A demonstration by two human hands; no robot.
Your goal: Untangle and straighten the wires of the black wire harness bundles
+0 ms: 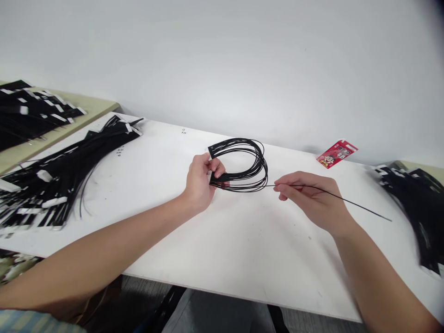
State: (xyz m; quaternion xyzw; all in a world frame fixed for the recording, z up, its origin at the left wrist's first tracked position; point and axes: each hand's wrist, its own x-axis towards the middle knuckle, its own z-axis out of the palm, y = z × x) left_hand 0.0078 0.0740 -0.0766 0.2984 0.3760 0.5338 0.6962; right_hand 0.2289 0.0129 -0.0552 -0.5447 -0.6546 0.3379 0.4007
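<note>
My left hand point(204, 180) is closed around the ends of a bundle of thin black wires point(258, 162), which bends into a loop open toward the left. Dark connector-like ends show at the thumb and beside the fingers. To the right, my right hand point(308, 194) pinches a single black wire point(354, 202) between thumb and fingertips. That wire runs from the bundle's lower side through my fingers, and its free end sticks out to the lower right. Both hands are above the white table point(222, 245).
Piles of black wire bundles with white tags point(79, 157) lie at the left, more bundles point(21, 111) on a cream surface behind. Another black pile point(416, 199) lies at the right edge. A red packet point(336, 153) rests near the wall point(222, 69).
</note>
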